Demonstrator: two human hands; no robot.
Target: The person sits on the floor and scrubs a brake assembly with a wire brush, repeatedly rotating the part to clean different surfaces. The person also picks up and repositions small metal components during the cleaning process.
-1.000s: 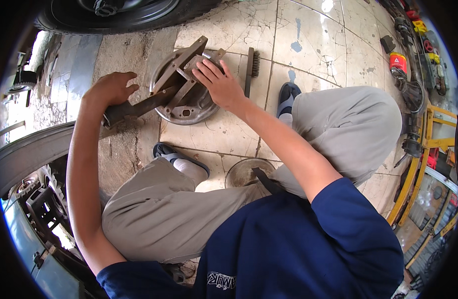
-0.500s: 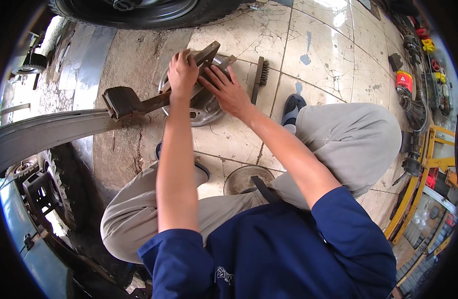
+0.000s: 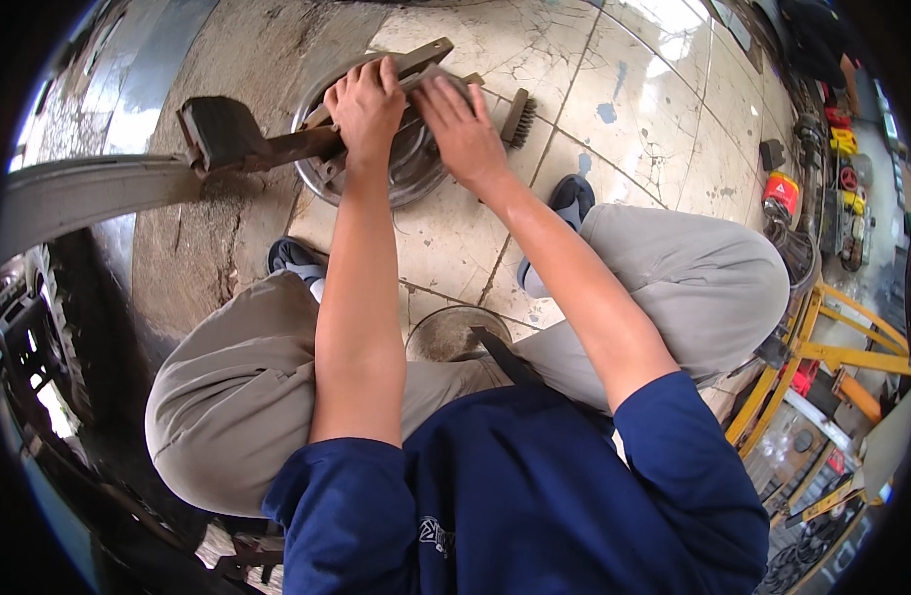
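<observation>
A round metal wheel rim (image 3: 424, 177) lies on the floor in front of me, with a rusty metal bracket (image 3: 428, 56) across its top. My left hand (image 3: 368, 107) is closed over the bracket, its fingers curled round the near part. Beside it, my right hand (image 3: 462, 131) rests flat against the bracket's right side, fingers stretched out and slightly blurred. Both palms hide much of the bracket and the rim's centre. To the right of the rim, a wire brush (image 3: 519, 119) with dark bristles lies by my right hand.
A long metal beam (image 3: 99, 183) with a dark block (image 3: 223, 134) at its end reaches in from the left. A round, worn disc (image 3: 444, 332) is between my legs. On the right stand a red-and-yellow can (image 3: 781, 193) and a yellow metal frame (image 3: 773, 382).
The view has shifted, so the tyre at the top is out of sight and the rim sits higher. My right hand's fingers have moved slightly over the bracket; my left still grips it.
</observation>
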